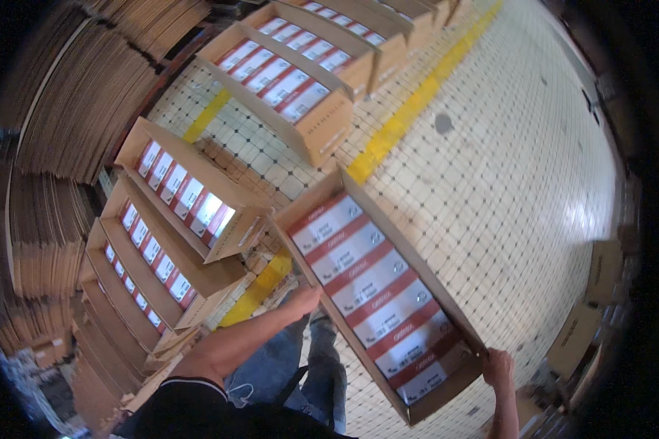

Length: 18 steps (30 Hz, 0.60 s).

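In front of me is a long, open-topped cardboard carton [447, 386], tilted diagonally across the view. Inside it, several red-and-white boxes [362, 293] stand in one row. My left hand [305, 298] is closed at the carton's left long side, its fingertips partly hidden by the wall. The far right corner is in the grip of my right hand [499, 366], the fingers wrapped over the edge. Between the two hands the carton appears held up off the floor.
At the left, open cartons [187, 194] of similar boxes stand in a stack or row beside piles of flat cardboard [73, 110]. More filled cartons [326, 128] line up at the top. A yellow line [395, 128] crosses the tiled floor. Closed cartons [575, 340] are at the right.
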Motion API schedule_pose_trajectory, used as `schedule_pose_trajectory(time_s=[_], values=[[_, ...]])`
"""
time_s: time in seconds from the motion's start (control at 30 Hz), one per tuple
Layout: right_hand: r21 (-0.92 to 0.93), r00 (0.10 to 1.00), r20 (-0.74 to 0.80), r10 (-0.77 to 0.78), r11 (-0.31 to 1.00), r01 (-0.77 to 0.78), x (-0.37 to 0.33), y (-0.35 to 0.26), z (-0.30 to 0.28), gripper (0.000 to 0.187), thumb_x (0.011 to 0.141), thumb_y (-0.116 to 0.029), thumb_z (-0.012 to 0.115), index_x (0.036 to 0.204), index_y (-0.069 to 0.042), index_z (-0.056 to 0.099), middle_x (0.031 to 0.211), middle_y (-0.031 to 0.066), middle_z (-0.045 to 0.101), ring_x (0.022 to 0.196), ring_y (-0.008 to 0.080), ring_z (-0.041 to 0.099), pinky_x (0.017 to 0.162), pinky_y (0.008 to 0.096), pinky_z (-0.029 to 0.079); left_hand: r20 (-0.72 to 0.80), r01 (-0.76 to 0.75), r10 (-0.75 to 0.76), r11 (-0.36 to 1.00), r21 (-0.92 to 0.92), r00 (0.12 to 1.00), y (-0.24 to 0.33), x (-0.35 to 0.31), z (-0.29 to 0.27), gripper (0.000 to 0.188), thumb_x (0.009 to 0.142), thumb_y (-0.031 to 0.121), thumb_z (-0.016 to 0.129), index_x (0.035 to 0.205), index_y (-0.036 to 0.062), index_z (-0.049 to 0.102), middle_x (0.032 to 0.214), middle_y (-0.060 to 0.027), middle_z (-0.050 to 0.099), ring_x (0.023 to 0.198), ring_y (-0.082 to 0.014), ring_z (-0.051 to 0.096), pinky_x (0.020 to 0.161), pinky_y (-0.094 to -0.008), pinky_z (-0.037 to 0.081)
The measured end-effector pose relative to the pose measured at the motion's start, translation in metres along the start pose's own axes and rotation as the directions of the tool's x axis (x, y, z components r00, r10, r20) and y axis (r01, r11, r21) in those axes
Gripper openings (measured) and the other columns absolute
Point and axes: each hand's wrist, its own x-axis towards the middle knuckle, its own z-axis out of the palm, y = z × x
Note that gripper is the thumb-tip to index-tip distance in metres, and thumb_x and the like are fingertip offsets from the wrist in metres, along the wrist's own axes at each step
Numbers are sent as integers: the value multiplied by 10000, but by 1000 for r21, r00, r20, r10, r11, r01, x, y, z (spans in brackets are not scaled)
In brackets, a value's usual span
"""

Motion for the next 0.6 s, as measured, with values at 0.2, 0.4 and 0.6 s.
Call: schedule_pose_trajectory(time_s=[0.2, 0.4, 0.6], values=[[-199, 995, 99, 7, 980, 13, -21, -37, -64, 146, 817, -192, 601, 915, -137, 694, 826, 137, 690, 832, 331, 679, 724, 433, 557, 117, 20, -12, 997, -72, 993, -6, 8, -49, 447, 881, 336, 398, 792, -23, 648, 829, -272, 650, 795, -409, 636, 747, -493, 470], [-148, 987, 156, 42, 989, -19, -39, -99, -103, 196, 840, -252, 570, 948, -113, 658, 858, 184, 670, 876, 390, 645, 760, 478, 528, 57, -297, 291, 930, 216, 955, -14, -2, -139, 385, 908, 264, 365, 942, -34, 607, 979, -310, 624, 894, -443, 614, 808, -527, 472], [-110, 996, 16, -90, 990, 92, -2, -148, -139, 266, 907, -296, 521, 899, -72, 663, 794, 211, 649, 758, 415, 630, 639, 478, 493, -7, -177, 180, 976, 125, 984, 4, 0, -213, 370, 919, 275, 381, 938, -25, 597, 941, -308, 622, 934, -450, 606, 766, -530, 492]])
